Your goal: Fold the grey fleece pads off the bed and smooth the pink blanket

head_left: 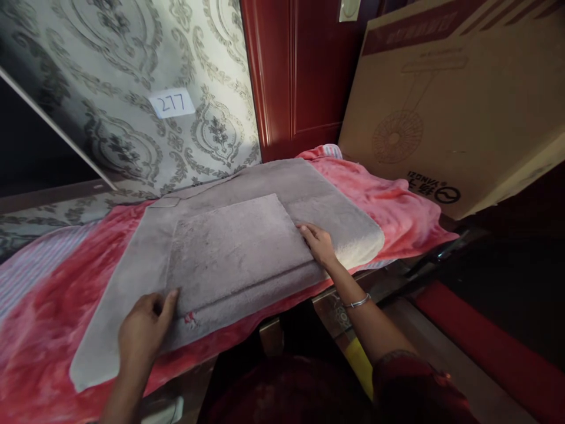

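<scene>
A grey plush towel (233, 241) lies as a flat rectangle with a ribbed band along its near side and a small red-and-white mark at its near left corner. My left hand (145, 324) is at that corner, its thumb on the edge and its other fingers curled. My right hand (318, 242) pinches the right edge of the towel, and a silver bangle is on that wrist. Under the towel spreads a larger grey plush cloth (128, 277), which lies over a pink-and-red blanket (57, 312).
Behind the blanket stands a patterned wall with a paper marked 277 (172, 103) and a dark red door (304, 70). A big cardboard fan box (441, 106) leans at the back right. To the left is a dark screen-like panel (35, 141).
</scene>
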### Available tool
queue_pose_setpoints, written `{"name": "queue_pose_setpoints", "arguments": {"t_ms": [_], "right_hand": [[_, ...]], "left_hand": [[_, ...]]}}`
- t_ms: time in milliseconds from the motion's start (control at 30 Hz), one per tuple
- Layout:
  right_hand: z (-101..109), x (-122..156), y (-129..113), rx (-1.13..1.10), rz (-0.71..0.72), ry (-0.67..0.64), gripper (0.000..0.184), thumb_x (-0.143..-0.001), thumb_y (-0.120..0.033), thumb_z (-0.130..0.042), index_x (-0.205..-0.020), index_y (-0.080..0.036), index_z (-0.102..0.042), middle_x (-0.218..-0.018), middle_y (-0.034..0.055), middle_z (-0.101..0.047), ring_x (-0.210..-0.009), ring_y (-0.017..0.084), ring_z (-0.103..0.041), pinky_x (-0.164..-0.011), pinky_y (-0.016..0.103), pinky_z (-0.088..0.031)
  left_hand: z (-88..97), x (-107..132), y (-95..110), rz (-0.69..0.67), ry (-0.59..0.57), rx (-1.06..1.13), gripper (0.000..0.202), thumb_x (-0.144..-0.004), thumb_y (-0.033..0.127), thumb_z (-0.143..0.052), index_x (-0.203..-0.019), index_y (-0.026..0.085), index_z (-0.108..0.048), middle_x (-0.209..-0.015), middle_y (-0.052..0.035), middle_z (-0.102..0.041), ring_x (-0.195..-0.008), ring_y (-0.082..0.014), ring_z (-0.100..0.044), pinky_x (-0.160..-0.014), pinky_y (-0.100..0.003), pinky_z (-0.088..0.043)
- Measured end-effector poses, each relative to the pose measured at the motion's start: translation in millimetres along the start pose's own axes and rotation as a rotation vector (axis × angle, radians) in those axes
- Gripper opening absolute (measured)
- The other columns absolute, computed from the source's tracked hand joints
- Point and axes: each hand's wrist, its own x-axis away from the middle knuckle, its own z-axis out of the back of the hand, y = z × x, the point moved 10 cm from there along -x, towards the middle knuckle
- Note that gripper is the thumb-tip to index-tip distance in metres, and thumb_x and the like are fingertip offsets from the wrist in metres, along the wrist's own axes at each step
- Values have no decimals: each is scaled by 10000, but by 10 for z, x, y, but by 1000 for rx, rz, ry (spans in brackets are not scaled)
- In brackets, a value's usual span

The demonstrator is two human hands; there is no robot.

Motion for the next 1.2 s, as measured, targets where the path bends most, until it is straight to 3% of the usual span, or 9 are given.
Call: {"name": "queue_pose_setpoints", "arguments": {"t_ms": [100,267,367,500,667,800,933,1100,1200], "right_hand": [[-1,-6,3,26,0,6,486,-909,-526,-467,-1070,-174,-762,-813,45,-709,-794,211,-646,-692,281,-467],[-1,-8,-11,29,25,24,415,-918,-481,-491,-1040,-195,-765,-971,58,-756,-924,222,-668,-783,291,-493],[1,0,-10,45,22,33,399,-917,-477,-504,-1038,-203,-768,-983,58,-763,-929,225,-667,-776,292,-496],[6,5,-36,46,51,39,394,-925,-472,-499,-1025,-204,-770,-997,63,-765,-929,232,-671,-797,302,-500],[2,2,-24,35,50,35,426,-920,-504,-485,-1030,-201,-763,-993,73,-762,-922,238,-673,-791,309,-499],[14,10,-40,22,50,36,429,-906,-511,-492,-1019,-205,-770,-989,69,-761,-925,235,-672,-787,306,-499],[-1,13,-15,28,21,11,461,-905,-533,-484,-1034,-196,-772,-848,46,-740,-777,211,-647,-712,296,-484],[1,10,-24,19,51,23,518,-899,-594,-473,-1016,-186,-770,-807,43,-716,-760,202,-625,-681,282,-466],[-5,7,-19,10,56,29,535,-894,-613,-476,-1004,-182,-774,-792,42,-711,-738,198,-615,-662,281,-465]], "left_hand": [[-106,42,-31,13,22,-35,466,-830,666,-352,-665,251,-485,-768,-105,-628,-716,-270,-587,-636,-359,-390],[-153,63,-214,-8,141,118,405,-856,579,-351,-822,253,-589,-838,-89,-680,-812,-284,-644,-690,-360,-449],[-164,35,-248,32,84,115,368,-838,551,-353,-778,256,-566,-802,-95,-678,-796,-298,-648,-688,-374,-460],[-86,-18,-123,33,2,116,347,-792,547,-361,-761,262,-556,-812,-103,-687,-803,-306,-650,-692,-379,-457],[-1,-132,28,99,-57,-41,419,-818,634,-346,-646,268,-456,-584,-73,-538,-624,-280,-552,-601,-354,-358],[-83,-155,85,109,-56,-27,367,-834,581,-377,-659,264,-436,-568,-51,-497,-589,-251,-513,-592,-330,-319],[-102,-112,-15,140,21,38,297,-850,515,-373,-713,261,-446,-568,-36,-490,-608,-255,-537,-607,-325,-334],[-119,-274,32,117,-145,-14,320,-881,480,-385,-678,255,-487,-619,-66,-571,-684,-271,-599,-653,-330,-391],[-46,-479,136,115,-183,-94,356,-916,492,-374,-689,248,-501,-684,-88,-620,-770,-286,-635,-679,-330,-423]]}}
